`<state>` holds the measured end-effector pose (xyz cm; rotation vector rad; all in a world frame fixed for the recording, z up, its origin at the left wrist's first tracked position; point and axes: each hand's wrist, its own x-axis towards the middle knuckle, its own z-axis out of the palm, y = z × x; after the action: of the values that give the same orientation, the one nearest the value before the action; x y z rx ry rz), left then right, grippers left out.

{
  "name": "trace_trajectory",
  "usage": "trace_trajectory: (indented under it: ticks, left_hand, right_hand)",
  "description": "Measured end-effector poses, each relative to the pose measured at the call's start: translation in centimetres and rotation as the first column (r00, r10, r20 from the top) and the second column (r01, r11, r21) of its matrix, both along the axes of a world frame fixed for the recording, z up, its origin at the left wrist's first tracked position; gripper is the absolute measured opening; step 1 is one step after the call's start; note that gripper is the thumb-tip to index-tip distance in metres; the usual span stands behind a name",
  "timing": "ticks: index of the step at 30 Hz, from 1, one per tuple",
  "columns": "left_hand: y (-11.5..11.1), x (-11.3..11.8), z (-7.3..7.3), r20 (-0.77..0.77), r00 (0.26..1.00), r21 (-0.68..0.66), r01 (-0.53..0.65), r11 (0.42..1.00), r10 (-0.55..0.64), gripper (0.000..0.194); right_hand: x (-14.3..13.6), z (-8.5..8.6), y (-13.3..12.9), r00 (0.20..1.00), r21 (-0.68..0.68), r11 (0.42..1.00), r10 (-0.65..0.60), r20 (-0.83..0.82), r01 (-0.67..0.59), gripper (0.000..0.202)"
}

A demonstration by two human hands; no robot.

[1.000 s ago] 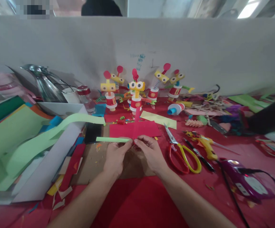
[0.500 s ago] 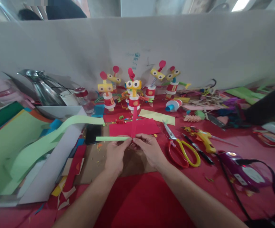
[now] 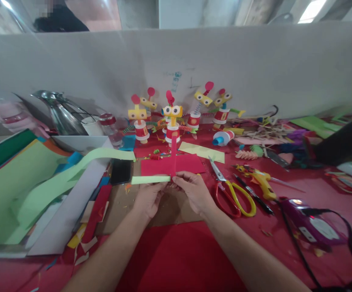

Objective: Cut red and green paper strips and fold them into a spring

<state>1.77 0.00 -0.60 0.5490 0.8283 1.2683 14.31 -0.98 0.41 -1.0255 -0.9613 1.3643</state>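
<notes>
A red paper strip (image 3: 173, 156) stands up from my fingertips, and a light green paper strip (image 3: 150, 179) sticks out to the left, the two meeting at a right angle. My right hand (image 3: 192, 190) pinches the strips at that corner between thumb and fingers. Close beside it, my left hand (image 3: 151, 196) has its fingers closed just under the green strip at the same corner; its fingertips are partly hidden. Below both hands lies a brown cardboard sheet (image 3: 118, 211), and behind them a flat red paper piece (image 3: 157, 166).
Scissors (image 3: 224, 182), a black pen (image 3: 254, 194), a yellow glue gun (image 3: 263, 182) and a purple corded device (image 3: 311, 223) lie at right. Several paper-cup robot figures (image 3: 172, 132) stand at the back. A box (image 3: 81, 202) of coloured paper and a phone (image 3: 121, 171) are at left.
The left thumb has slid down off the top of the green strip, now beneath it. The green strip's face shows wider. The view has shifted slightly.
</notes>
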Motion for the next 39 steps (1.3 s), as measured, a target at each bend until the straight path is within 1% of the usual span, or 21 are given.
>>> trace_trajectory:
  ticks: [4, 7, 12, 16, 20, 22, 24, 25, 27, 29, 31, 33, 36, 39]
  left_hand:
    - [0.1, -0.2, -0.4, -0.05, 0.998, 0.011, 0.033, 0.999, -0.032, 0.027]
    - [0.2, -0.5, -0.5, -0.085, 0.994, 0.02, 0.074, 0.997, -0.072, 0.025]
    - [0.2, -1.0, 0.5, -0.156, 0.982, -0.007, 0.105, 0.994, -0.105, 0.027]
    - [0.4, -1.4, 1.1, -0.213, 0.97, -0.007, 0.116, 0.993, -0.115, 0.026]
    - [0.5, -1.6, 1.0, -0.163, 0.978, 0.003, 0.136, 0.991, -0.134, 0.023]
    - [0.3, -1.4, 1.0, -0.136, 0.979, 0.028, 0.158, 0.987, -0.152, 0.025]
    - [0.0, -1.0, 1.0, -0.139, 0.976, 0.067, 0.178, 0.982, -0.167, 0.029]
    - [-0.2, -0.8, 1.0, -0.15, 0.976, 0.085, 0.173, 0.981, -0.159, 0.03]
    - [-0.6, -0.4, 0.9, -0.174, 0.979, 0.104, 0.126, 0.987, -0.107, 0.028]
    - [-0.7, -0.1, 0.7, -0.203, 0.978, 0.079, 0.072, 0.994, -0.055, 0.025]
    - [-0.7, -0.1, 0.5, -0.221, 0.974, 0.049, 0.053, 0.997, -0.04, 0.023]
    - [-0.6, -0.2, 0.2, -0.233, 0.972, 0.057, 0.045, 0.997, -0.031, 0.022]
    - [-0.5, -0.5, 0.1, -0.239, 0.971, 0.117, 0.04, 0.992, -0.011, 0.02]
    - [-0.4, -0.5, 0.0, -0.262, 0.965, 0.139, 0.014, 0.99, 0.024, 0.019]
  right_hand:
    - [-0.1, 0.1, 0.0, 1.0, -0.019, 1.0, -0.018, -0.009, 0.018, 0.017]
    - [-0.1, -0.1, -0.1, 1.0, -0.015, 1.0, -0.014, -0.017, 0.014, 0.019]
    - [0.1, -0.8, -0.2, 0.999, 0.025, 0.999, -0.034, 0.035, 0.033, 0.018]
    - [0.3, -0.4, -0.2, 0.998, 0.019, 1.0, -0.01, 0.06, 0.009, 0.023]
    - [0.5, 0.2, 0.1, 0.998, -0.014, 0.999, 0.04, 0.048, -0.039, 0.017]
    - [0.5, 0.3, 0.2, 0.999, -0.028, 1.0, 0.013, 0.042, -0.012, 0.017]
    - [0.4, 0.1, 0.2, 0.996, -0.015, 0.999, -0.048, 0.071, 0.049, 0.016]
    - [0.3, 0.0, 0.2, 0.993, 0.001, 0.997, -0.075, 0.096, 0.075, 0.015]
    - [0.0, -0.3, 0.1, 0.985, 0.029, 0.995, -0.102, 0.142, 0.098, 0.013]
    - [-0.3, -0.6, 0.0, 0.984, 0.033, 0.996, -0.088, 0.158, 0.083, 0.012]
    - [-0.5, -0.8, -0.1, 0.986, 0.029, 0.997, -0.072, 0.153, 0.069, 0.012]
    - [-0.7, -0.9, -0.1, 0.986, 0.032, 0.997, -0.08, 0.147, 0.076, 0.013]
    - [-0.7, -0.9, 0.0, 0.992, 0.018, 0.997, -0.08, 0.096, 0.079, 0.017]
    - [-0.6, -1.0, 0.1, 1.0, -0.037, 0.999, -0.029, -0.001, 0.029, 0.02]
